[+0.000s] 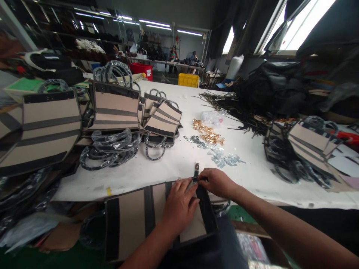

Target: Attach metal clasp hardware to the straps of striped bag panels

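A beige and black bag panel (pixel 131 220) lies at the table's front edge, partly over it. My left hand (pixel 181 203) rests on the panel with its fingers spread. Beside it, at the panel's top edge, my right hand (pixel 215 182) is closed in a pinch; what its fingertips hold is too small to make out. Just beyond the right fingertips, a short dark strap (pixel 196 169) with a metal piece sticks out from the panel onto the white table.
Stacked bag panels (pixel 116 106) with plastic-wrapped handles (pixel 112 147) fill the left. Gold metal pieces (pixel 209 132) and clear small plates (pixel 226 158) lie mid-table. Black strips (pixel 224 104) and more bag parts (pixel 311 142) are on the right. People work in the background.
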{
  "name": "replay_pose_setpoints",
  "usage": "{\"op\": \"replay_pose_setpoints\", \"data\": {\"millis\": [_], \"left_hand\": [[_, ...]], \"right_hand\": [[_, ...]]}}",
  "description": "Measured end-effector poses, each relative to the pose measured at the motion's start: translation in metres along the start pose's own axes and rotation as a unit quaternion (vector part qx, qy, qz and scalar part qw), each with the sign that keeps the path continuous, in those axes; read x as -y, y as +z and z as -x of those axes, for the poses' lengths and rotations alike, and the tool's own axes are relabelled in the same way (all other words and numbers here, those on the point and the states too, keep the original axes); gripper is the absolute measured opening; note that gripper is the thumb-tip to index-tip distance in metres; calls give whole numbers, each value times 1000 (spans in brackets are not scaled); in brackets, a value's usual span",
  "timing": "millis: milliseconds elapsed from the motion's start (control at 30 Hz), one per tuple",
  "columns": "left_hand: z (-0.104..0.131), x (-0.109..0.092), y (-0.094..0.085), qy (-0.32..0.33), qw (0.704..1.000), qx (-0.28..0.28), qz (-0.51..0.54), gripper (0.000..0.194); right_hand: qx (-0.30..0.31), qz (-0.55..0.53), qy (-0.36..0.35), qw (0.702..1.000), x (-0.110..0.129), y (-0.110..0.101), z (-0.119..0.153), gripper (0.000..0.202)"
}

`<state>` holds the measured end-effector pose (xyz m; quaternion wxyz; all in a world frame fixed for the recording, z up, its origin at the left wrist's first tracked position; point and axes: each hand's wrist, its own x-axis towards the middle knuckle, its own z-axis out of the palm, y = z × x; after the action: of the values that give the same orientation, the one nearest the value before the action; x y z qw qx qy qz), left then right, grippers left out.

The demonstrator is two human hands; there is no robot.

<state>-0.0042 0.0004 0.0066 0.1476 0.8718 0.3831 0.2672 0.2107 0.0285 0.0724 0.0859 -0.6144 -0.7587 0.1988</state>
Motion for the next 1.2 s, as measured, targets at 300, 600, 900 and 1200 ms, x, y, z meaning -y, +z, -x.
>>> {"op": "replay_pose_setpoints", "data": {"millis": [300, 600, 900, 1200], "left_hand": [[3, 3, 6, -1, 999, -4, -33, 50], [3, 5, 6, -1, 999, 3, -39, 55], [3, 5, 5, 5, 999, 4, -40, 54], [0, -2, 2, -10, 1000, 16, -8, 50]], "right_hand": [[-70, 33, 176, 981, -74, -42, -71, 28], [-75, 32, 227, 970, -107, -33, -130, 40], [-100, 22, 230, 968, -109, -29, -137, 30], [-120, -19, 174, 977, -81, -57, -93, 18]]}}
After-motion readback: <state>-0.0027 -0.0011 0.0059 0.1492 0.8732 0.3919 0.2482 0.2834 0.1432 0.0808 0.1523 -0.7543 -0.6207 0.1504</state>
